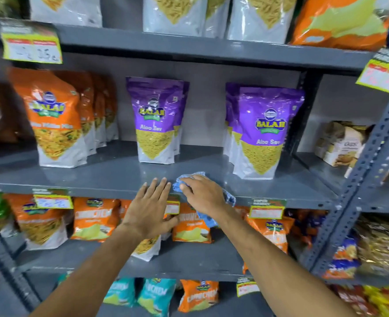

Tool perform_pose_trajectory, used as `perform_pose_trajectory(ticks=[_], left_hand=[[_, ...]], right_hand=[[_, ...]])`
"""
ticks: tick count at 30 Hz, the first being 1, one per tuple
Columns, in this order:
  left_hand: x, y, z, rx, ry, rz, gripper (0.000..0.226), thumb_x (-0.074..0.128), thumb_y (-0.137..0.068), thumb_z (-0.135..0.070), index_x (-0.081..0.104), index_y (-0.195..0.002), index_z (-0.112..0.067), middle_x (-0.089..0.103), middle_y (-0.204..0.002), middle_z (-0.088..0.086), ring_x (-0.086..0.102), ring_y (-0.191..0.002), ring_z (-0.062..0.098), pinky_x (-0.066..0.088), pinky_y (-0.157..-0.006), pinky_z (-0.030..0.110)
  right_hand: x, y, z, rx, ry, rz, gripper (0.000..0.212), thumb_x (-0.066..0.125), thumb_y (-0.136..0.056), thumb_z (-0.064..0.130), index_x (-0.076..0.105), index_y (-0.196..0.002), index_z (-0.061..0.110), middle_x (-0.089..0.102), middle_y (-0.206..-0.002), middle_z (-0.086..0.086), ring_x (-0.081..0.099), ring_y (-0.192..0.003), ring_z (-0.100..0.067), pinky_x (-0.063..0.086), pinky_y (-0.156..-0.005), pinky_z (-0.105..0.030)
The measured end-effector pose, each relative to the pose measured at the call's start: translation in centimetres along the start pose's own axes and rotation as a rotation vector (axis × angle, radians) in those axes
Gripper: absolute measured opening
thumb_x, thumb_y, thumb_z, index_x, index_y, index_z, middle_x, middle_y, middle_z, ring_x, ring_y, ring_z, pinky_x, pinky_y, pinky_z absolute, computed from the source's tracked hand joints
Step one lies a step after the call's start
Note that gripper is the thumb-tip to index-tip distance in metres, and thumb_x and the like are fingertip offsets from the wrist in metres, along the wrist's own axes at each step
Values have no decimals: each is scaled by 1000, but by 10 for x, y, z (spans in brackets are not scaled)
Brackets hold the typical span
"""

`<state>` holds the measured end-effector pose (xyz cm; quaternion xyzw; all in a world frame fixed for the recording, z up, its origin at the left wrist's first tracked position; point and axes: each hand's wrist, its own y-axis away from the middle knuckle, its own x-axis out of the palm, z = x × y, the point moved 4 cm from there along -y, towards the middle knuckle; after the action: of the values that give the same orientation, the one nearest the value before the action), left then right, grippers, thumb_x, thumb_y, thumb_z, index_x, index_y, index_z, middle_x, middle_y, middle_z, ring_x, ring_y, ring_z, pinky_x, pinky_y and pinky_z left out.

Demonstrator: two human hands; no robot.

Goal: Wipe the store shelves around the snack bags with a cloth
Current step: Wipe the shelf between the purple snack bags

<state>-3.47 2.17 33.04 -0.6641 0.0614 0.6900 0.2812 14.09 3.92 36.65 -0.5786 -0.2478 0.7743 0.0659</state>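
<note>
A grey metal shelf [111, 172] at chest height carries upright snack bags. A purple bag [155, 120] stands mid-shelf and another purple bag [263, 133] stands to its right, with bare shelf between them. An orange bag [56, 120] stands at the left. My right hand [203, 194] presses a blue checked cloth [190, 177] onto the shelf's front edge, in the gap between the purple bags. Part of the cloth hangs down under my wrist. My left hand [148, 209] is flat with fingers spread, fingertips at the shelf's front lip, holding nothing.
The shelf below [189, 259] holds orange bags [95, 219], and teal bags [155, 296] stand lower still. Price tags [32, 44] hang from the shelf edges. A perforated grey upright [363, 170] stands at the right, with boxed goods [342, 144] beyond it.
</note>
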Motion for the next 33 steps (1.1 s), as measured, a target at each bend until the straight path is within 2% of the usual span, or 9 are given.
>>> perform_pose_trajectory(ticks=[4, 6, 9, 12, 18, 23, 26, 29, 33], left_hand=[[7, 33, 0, -37, 25, -156, 96, 46, -91, -63, 28, -161, 0, 23, -171, 18, 22, -159, 35, 23, -129, 52], [15, 52, -7, -18, 42, -206, 92, 50, -91, -55, 27, -161, 1, 20, -172, 19, 18, -161, 33, 22, -129, 51], [45, 72, -18, 38, 19, -130, 98, 55, -86, -54, 28, -161, 1, 19, -172, 20, 12, -162, 32, 22, -129, 50], [88, 83, -30, 41, 71, 2, 105, 59, -80, -58, 27, -161, 0, 19, -172, 19, 13, -162, 32, 21, -128, 49], [180, 86, -62, 13, 147, 201, 105, 53, -83, -65, 30, -159, 4, 23, -170, 21, 27, -157, 36, 18, -124, 47], [262, 76, -86, -50, 292, 308, 102, 44, -82, -63, 31, -159, 2, 30, -168, 20, 32, -155, 36, 33, -125, 52], [306, 66, -92, -119, 330, 329, 103, 34, -84, -67, 24, -162, -1, 24, -171, 19, 24, -159, 35, 24, -129, 51], [336, 57, -97, -148, 312, 319, 100, 31, -90, -69, 22, -162, -1, 21, -172, 19, 21, -159, 36, 14, -129, 47], [352, 48, -100, -142, 237, 265, 94, 26, -101, -71, 21, -163, -1, 17, -173, 17, 15, -161, 32, 7, -131, 46]], right_hand=[[11, 12, 29, -163, -5, -139, 32, 53, -99, 43, 67, -126, 32, 70, -125, 6, 63, -119, -15, 54, -94, -34], [13, 28, 29, -275, -17, -275, 29, 63, -96, 38, 70, -123, 30, 71, -124, 4, 65, -118, -15, 52, -98, -30], [26, 66, 20, -451, -81, -407, 28, 69, -97, 28, 71, -125, 25, 66, -136, -2, 61, -129, -18, 46, -110, -31], [65, 109, -4, -510, -79, -288, 35, 72, -95, 25, 67, -130, 28, 61, -143, -1, 57, -134, -16, 48, -109, -31], [166, 152, -82, -218, -36, 123, 36, 56, -99, 41, 59, -135, 40, 56, -147, 11, 58, -130, -12, 61, -84, -35], [233, 151, -133, -189, 7, 287, 45, 71, -92, 27, 61, -135, 35, 56, -148, 5, 58, -131, -19, 60, -90, -39], [269, 151, -154, -206, -5, 319, 40, 58, -96, 30, 61, -136, 31, 55, -149, 1, 55, -135, -22, 58, -95, -41], [294, 159, -164, -274, 6, 324, 40, 62, -97, 29, 61, -136, 29, 55, -149, -2, 53, -137, -22, 54, -101, -38], [303, 166, -165, -293, -17, 324, 46, 37, -106, 46, 54, -144, 26, 46, -156, -5, 37, -148, -22, 32, -121, -40]])
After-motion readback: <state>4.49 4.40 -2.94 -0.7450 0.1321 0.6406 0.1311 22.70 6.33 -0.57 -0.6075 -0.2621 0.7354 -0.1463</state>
